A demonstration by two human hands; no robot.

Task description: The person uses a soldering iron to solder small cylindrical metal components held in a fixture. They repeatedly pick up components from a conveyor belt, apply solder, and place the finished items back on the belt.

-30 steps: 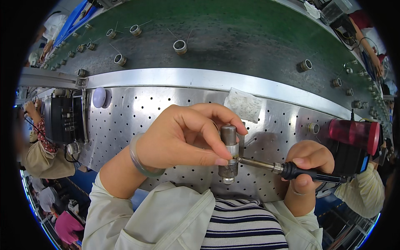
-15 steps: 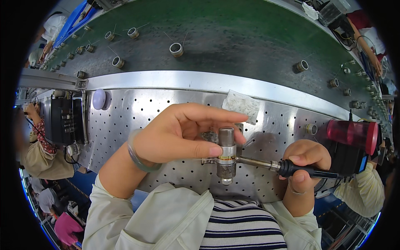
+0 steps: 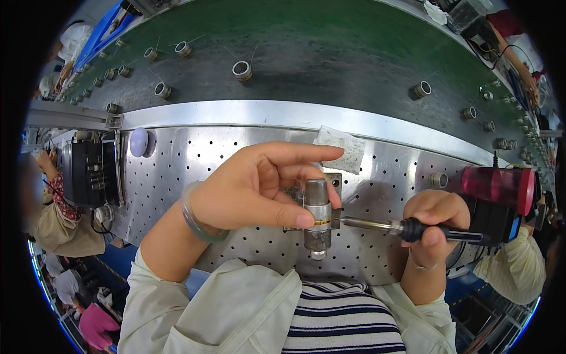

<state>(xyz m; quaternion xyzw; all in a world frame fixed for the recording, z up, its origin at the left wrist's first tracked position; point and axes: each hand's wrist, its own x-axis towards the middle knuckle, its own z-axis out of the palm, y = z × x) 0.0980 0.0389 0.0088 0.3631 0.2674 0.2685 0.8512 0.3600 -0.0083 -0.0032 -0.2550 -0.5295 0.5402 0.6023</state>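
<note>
My left hand [image 3: 239, 192], seen at the centre, pinches a silver metal ring [image 3: 319, 212] with a yellowish band around it. The thumb presses on the ring's left side, the index finger stretches out above, and the other fingers are partly hidden behind. Through the ring runs a dark grey metal cylinder [image 3: 316, 190] with a rounded shiny end toward me. My right hand [image 3: 436, 221] is closed around the black handle of a soldering iron [image 3: 371, 223]. The iron's tip points left at the ring, a small gap away from it.
Beyond the perforated metal worktop [image 3: 183, 171] runs a green conveyor belt [image 3: 330, 65] carrying several metal rings with thin wires. A grey-white cloth [image 3: 339, 150], a purple knob [image 3: 139, 142], a loose ring [image 3: 438, 180] and a red transparent container [image 3: 495, 187] lie around. Other people sit at both sides.
The soldering iron's tip has drawn back to the right, off the ring. My left index finger has lifted away a little. The rings on the belt have shifted slightly left.
</note>
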